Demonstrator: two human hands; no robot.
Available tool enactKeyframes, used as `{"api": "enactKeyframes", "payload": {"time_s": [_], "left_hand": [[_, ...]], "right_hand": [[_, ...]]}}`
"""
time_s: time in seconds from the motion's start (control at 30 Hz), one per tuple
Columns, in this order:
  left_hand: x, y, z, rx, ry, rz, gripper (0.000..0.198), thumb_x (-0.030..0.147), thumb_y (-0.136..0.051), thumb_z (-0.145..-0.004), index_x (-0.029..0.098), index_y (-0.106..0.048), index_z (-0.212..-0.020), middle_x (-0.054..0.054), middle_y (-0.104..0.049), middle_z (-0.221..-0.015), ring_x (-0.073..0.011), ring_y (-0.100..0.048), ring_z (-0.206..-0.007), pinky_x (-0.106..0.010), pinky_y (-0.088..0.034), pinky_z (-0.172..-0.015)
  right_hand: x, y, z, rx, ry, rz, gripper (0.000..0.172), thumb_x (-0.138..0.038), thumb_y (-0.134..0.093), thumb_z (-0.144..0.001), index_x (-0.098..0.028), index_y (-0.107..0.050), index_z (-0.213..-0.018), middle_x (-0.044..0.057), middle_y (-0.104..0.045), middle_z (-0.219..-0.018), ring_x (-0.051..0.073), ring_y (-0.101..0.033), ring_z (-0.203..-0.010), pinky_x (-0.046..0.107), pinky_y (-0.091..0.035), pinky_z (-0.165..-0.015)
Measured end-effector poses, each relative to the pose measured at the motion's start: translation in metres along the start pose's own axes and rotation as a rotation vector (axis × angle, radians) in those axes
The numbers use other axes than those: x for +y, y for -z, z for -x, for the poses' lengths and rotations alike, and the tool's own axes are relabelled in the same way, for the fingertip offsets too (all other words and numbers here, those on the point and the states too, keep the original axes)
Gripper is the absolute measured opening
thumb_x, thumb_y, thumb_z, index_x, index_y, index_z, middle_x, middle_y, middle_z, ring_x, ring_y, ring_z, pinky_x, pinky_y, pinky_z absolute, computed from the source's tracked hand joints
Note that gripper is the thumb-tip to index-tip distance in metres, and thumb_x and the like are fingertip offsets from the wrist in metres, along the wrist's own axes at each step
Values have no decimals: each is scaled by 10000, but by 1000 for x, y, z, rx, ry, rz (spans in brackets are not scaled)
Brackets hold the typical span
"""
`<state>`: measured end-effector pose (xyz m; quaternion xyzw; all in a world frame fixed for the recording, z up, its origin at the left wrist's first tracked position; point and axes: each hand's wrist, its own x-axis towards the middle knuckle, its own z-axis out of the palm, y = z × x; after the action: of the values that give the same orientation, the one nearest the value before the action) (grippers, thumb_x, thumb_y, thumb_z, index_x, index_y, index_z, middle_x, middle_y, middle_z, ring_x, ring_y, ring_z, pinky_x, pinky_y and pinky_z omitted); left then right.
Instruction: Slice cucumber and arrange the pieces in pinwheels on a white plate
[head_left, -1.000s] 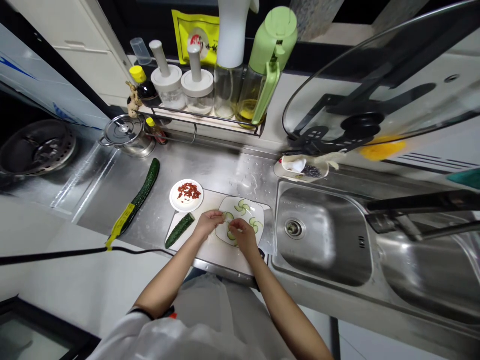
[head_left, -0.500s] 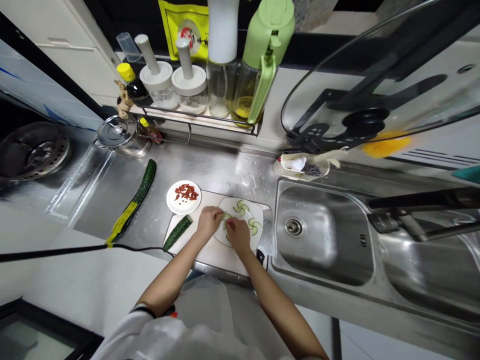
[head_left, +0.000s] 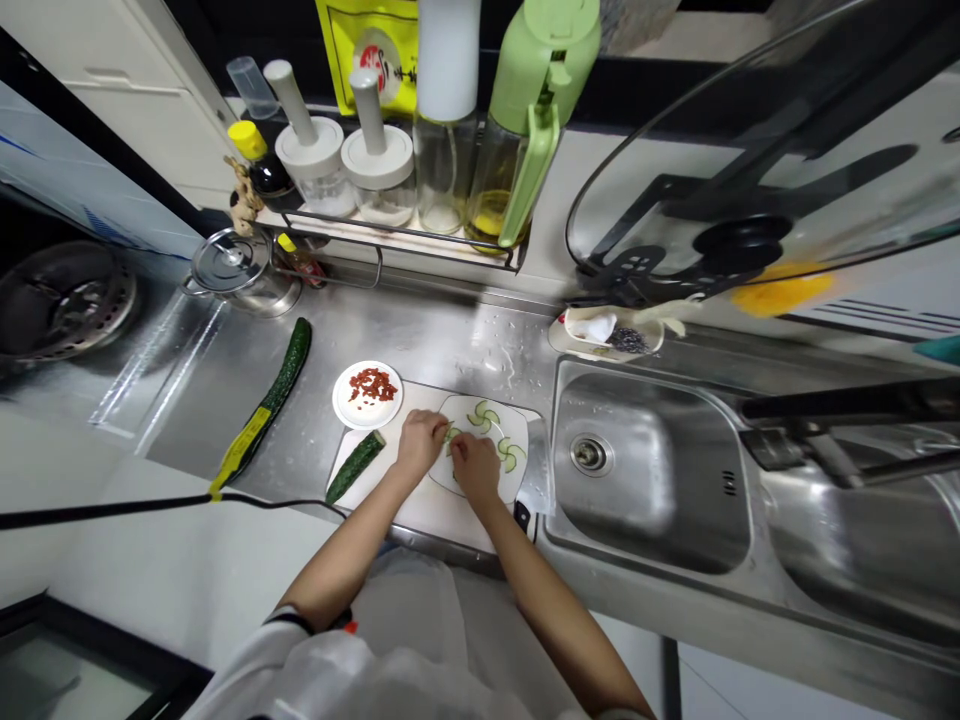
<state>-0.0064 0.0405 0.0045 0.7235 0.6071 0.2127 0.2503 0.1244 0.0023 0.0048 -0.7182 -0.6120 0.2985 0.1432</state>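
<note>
Both my hands are closed in pinches over a white plate. Pale green cucumber slices lie on it in curved, pinwheel-like groups. My left hand is at the plate's left side, its fingertips close to a slice. Just right of it, my right hand hides part of the plate. Whatever the fingertips hold is too small to make out. Under the plate is a pale cutting board, with a cut piece of cucumber left of my left hand. A knife lies at the plate's right.
A small white dish of red bits stands behind the cut cucumber. Farther left lie a long cucumber with yellow tape and a lidded pot. A steel sink is on the right. Jars and bottles fill the rack above.
The view has shifted very slightly. Both hands stay over the plate in nearly the same place, with only small finger movement.
</note>
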Motion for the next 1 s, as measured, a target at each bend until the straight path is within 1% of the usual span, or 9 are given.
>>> {"api": "enactKeyframes", "payload": {"time_s": [0.23, 0.47, 0.67, 0.8, 0.87, 1.0], "left_hand": [[1, -1, 0, -4, -3, -43, 110, 181, -558, -818, 192, -664, -845, -47, -649, -813, -194, -531, -827, -328, -411, -802], [0, -4, 1, 5, -20, -94, 152, 174, -522, -842, 190, -644, -932, -58, -644, -861, -210, -512, -864, -335, -407, -810], [-1, -5, 2, 19, -17, -93, 177, 182, -529, -847, 181, -604, -1007, -66, -630, -884, -211, -505, -865, -331, -406, -801], [1, -4, 3, 6, -12, -123, 113, 184, -512, -855, 189, -616, -898, -60, -605, -832, -206, -492, -844, -324, -394, -780], [2, -3, 3, -1, -17, -134, 133, 184, -494, -863, 189, -626, -853, -62, -598, -826, -203, -487, -844, -324, -391, -783], [3, -2, 3, 8, -21, -140, 172, 206, -485, -873, 187, -654, -848, -70, -594, -832, -200, -491, -847, -327, -392, -793]], "right_hand": [[0, 0, 0, -8, -2, 45, 132, -260, -506, -854, -231, -635, -858, 10, -628, -759, 172, -455, -837, 256, -254, -660], [-4, -1, 1, -11, 17, 149, 158, -290, -488, -877, -224, -631, -865, 32, -649, -820, 200, -453, -889, 279, -234, -652], [-9, 0, 3, -6, 37, 197, 179, -282, -474, -885, -208, -636, -879, 56, -648, -874, 225, -445, -944, 293, -247, -664], [-8, -2, 3, -6, 45, 207, 178, -288, -474, -886, -205, -632, -896, 63, -641, -906, 230, -432, -961, 298, -251, -675], [-8, -3, 3, -4, 46, 204, 173, -279, -473, -887, -207, -630, -895, 63, -639, -904, 227, -427, -964, 297, -247, -675], [-9, -3, 3, 5, 47, 204, 148, -273, -493, -876, -212, -627, -882, 50, -635, -894, 223, -424, -957, 293, -238, -666]]}}
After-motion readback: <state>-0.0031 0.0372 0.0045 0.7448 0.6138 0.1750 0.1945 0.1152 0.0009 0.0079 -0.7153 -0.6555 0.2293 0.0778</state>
